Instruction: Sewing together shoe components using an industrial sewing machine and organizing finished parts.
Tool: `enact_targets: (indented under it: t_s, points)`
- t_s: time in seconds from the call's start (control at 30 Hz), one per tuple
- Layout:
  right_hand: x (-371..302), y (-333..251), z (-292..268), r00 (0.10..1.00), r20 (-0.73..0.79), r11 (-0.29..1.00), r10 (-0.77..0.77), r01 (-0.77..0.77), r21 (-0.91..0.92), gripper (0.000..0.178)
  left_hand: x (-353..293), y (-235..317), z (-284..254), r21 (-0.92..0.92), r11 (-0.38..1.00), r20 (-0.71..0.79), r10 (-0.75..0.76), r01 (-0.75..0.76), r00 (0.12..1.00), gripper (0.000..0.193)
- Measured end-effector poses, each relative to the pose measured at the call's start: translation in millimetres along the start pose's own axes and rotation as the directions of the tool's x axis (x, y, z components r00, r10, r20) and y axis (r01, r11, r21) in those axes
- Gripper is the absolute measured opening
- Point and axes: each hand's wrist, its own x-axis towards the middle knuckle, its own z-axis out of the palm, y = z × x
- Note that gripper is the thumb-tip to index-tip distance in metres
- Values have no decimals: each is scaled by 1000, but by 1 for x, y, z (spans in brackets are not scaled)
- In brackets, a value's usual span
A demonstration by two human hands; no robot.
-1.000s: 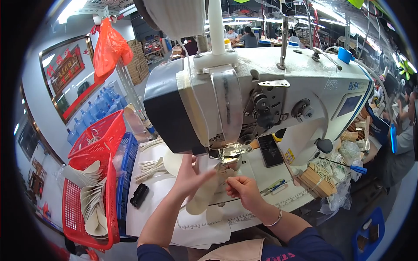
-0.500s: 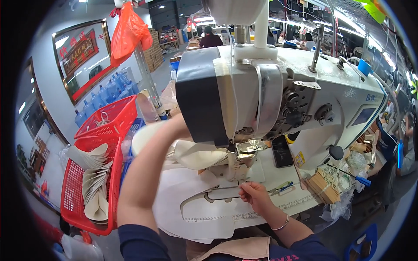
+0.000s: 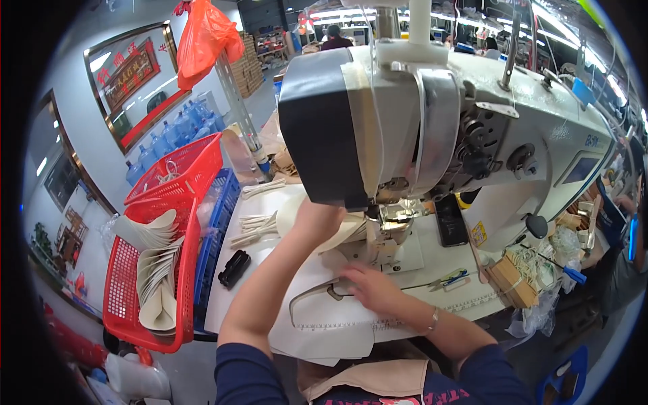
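Right at the sewing machine (image 3: pixel 432 121), the person's left hand (image 3: pixel 317 219) reaches in behind the machine head, onto a cream fabric piece (image 3: pixel 337 233); whether those fingers are closed on it I cannot tell. The right hand (image 3: pixel 368 287) lies flat and open on the white table (image 3: pixel 270 270), just before the needle. A red basket (image 3: pixel 145 290) of cut pieces stands at the left.
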Motion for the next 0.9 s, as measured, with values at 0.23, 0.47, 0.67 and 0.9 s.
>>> enact_targets:
  t_s: [0.23, 0.47, 0.67, 0.9]
  points:
    - [44, 2, 1, 938, 330, 887, -101, 235, -397, 28, -219, 85, 10, -130, 985, 61, -103, 110, 993, 31]
    - [35, -13, -6, 956, 273, 877, -112, 224, -426, 12, -243, 87, 24, -170, 986, -95, -14, -3, 995, 44]
    - [28, 3, -2, 968, 212, 887, -132, 210, -411, 7, -244, 85, 25, -167, 983, -172, 47, -76, 984, 37]
    - [35, 10, -4, 962, 264, 913, -77, 174, -368, 8, -249, 78, 16, -557, 830, -189, -95, -27, 977, 22]
